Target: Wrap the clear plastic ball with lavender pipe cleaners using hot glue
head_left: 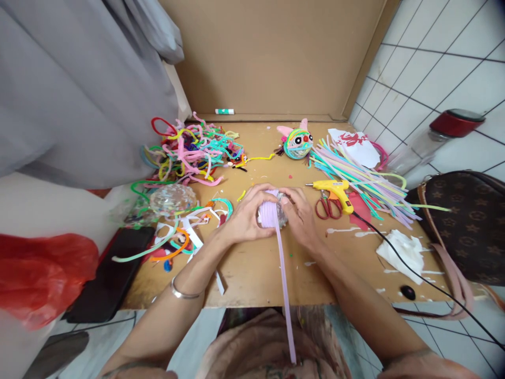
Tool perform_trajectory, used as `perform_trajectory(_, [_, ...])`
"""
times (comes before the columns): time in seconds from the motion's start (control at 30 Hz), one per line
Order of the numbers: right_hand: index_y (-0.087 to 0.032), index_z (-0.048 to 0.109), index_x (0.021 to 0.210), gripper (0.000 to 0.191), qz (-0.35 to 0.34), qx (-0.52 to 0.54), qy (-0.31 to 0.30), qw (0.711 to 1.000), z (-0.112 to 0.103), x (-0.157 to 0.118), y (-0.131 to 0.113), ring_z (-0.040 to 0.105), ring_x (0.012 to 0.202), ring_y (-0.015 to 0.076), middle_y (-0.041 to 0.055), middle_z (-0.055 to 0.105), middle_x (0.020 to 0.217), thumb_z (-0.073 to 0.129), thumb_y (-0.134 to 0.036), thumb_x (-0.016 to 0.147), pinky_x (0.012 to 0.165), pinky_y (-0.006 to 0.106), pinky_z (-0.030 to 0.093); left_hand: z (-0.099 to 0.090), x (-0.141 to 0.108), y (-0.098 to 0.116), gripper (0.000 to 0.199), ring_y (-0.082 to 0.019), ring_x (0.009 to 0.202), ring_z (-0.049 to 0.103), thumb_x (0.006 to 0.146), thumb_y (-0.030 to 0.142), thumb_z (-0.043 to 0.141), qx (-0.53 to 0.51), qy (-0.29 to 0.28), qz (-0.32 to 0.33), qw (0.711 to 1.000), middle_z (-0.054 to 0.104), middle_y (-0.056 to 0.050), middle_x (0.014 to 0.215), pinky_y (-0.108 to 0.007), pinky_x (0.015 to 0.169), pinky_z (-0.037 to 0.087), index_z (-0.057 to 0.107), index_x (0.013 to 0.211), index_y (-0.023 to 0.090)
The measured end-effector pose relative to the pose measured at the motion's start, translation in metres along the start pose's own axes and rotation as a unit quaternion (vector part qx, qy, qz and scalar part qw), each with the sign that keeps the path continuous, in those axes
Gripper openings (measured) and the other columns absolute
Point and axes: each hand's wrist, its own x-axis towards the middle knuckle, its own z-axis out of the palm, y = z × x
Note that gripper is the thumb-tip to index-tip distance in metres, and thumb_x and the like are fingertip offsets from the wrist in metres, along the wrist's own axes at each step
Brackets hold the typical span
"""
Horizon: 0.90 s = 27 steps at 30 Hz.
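Between both hands, over the middle of the table, is a clear plastic ball (281, 215), partly wrapped in rows of lilac pipe cleaner (269, 215). The free end of the pipe cleaner hangs straight down towards my lap. My left hand (249, 213) curls round the wrapped side, fingers over the top and thumb below. On the other side my right hand (300, 213) grips the bare part, its thumb pressing near the edge of the wrapping. Both palms and the ball's far side are hidden.
Right of my hands lie a yellow glue gun (335, 190), red-handled scissors (328, 206) and a bundle of pipe cleaners (363, 176). A wrapped ball with eyes and ears (298, 145) stands behind. At left are a tangled pipe cleaner heap (189, 150), another clear ball (172, 199) and a black phone (112, 273).
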Motion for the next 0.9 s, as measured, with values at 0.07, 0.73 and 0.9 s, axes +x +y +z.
perform_trajectory(0.07, [-0.021,0.062,0.107,0.026,0.000,-0.001,-0.002,1.000,-0.0003,0.0007,0.0001,0.060,0.102,0.0189,0.0076,0.063,0.107,0.043,-0.034,0.097,0.091,0.037,0.049,0.0001,0.0003,0.0003,0.058,-0.030,0.127,0.050,0.064,0.026,0.080,-0.002,0.000,0.002,1.000,0.050,-0.015,0.132,-0.050,0.107,0.041,0.051,0.114,0.022])
perform_trajectory(0.73, [-0.022,0.063,0.124,0.037,-0.009,0.030,-0.054,0.998,-0.0043,-0.0001,-0.0052,0.056,0.112,0.0199,0.0100,0.061,0.113,0.042,-0.038,0.099,0.099,0.041,0.047,-0.0010,0.0009,0.0008,0.058,-0.030,0.129,0.050,0.065,0.023,0.079,-0.009,0.012,-0.007,1.000,0.049,-0.015,0.134,-0.050,0.108,0.042,0.050,0.115,0.022])
perform_trajectory(0.9, [-0.026,0.064,0.124,0.041,0.004,0.041,-0.053,0.998,-0.0022,-0.0009,-0.0021,0.053,0.117,0.0207,0.0087,0.055,0.116,0.042,-0.047,0.098,0.101,0.042,0.047,-0.0008,0.0009,0.0006,0.058,-0.031,0.129,0.051,0.066,0.023,0.078,-0.013,0.015,-0.008,1.000,0.050,-0.015,0.134,-0.050,0.108,0.042,0.051,0.117,0.022])
